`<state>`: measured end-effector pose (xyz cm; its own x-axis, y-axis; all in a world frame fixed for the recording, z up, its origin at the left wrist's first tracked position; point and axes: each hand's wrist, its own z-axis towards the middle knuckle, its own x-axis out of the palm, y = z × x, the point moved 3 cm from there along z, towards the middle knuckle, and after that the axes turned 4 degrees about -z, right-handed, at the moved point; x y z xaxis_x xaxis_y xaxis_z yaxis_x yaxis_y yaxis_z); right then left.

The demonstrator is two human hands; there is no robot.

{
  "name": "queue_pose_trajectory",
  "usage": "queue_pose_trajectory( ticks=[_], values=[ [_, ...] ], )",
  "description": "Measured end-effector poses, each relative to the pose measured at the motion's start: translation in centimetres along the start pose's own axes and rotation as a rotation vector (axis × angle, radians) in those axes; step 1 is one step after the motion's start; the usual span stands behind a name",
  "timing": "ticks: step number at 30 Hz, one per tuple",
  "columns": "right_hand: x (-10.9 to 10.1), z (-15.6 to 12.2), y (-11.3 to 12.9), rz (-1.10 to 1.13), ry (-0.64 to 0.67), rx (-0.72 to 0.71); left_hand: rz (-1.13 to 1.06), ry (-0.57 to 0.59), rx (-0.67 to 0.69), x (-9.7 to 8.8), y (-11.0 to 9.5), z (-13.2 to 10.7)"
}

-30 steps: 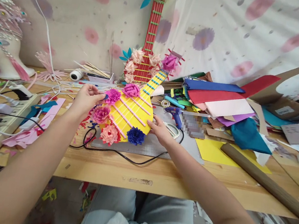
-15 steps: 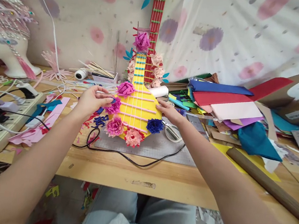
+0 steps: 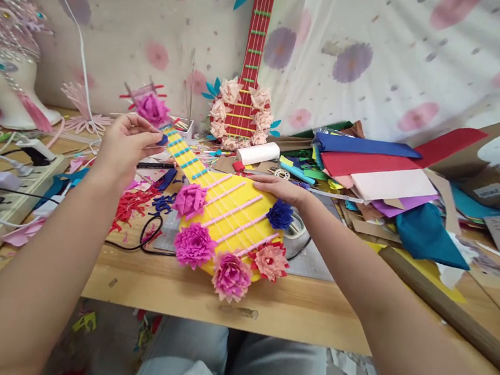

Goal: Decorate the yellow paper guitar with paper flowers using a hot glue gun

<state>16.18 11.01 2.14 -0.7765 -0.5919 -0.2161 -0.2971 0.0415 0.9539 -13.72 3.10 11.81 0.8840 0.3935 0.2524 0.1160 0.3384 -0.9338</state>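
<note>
A yellow craft pipa (image 3: 228, 209) with pink bars, white strings and paper flowers leans over the table, its neck slanting up to the left. My right hand (image 3: 280, 187) grips the body's upper right edge, the fingers lying along the rim. By the neck, my left hand (image 3: 133, 140) is closed in a pinch on a small dark blue paper piece (image 3: 162, 140). A magenta paper flower (image 3: 153, 109) sits at the head, just above that hand. Beside my right hand is a dark blue paper flower (image 3: 279, 214) on the body's edge.
A red craft pipa (image 3: 248, 100) stands against the curtain behind. Stacked coloured paper (image 3: 374, 168) lies right, with a brown tube (image 3: 447, 308) in front. A power strip (image 3: 5, 209) with cables is left, near a mannequin head (image 3: 1, 72). Scissors (image 3: 297, 228) lie partly hidden behind the pipa.
The yellow pipa has turned from upright to slanting, its head swinging left and its body coming nearer. My left hand has moved up and left to the neck, still pinching the blue piece.
</note>
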Motion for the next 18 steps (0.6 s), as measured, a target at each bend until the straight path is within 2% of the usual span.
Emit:
queue_pose_trajectory(
  ticks=[6,10,14,18],
  values=[
    [0.4,3.6,1.5,-0.090,0.072,0.104,0.048,0.037,-0.057,-1.0,2.2,0.4],
    [-0.7,6.5,2.0,-0.161,0.038,0.062,0.127,0.056,-0.120,-1.3,3.1,0.1],
    [-2.0,8.6,2.5,-0.191,-0.031,0.061,0.239,0.182,-0.205,0.2,3.6,-1.0],
    [-2.7,8.2,2.9,-0.210,-0.169,0.100,0.345,0.295,-0.188,1.7,4.7,-2.1]
  ],
)
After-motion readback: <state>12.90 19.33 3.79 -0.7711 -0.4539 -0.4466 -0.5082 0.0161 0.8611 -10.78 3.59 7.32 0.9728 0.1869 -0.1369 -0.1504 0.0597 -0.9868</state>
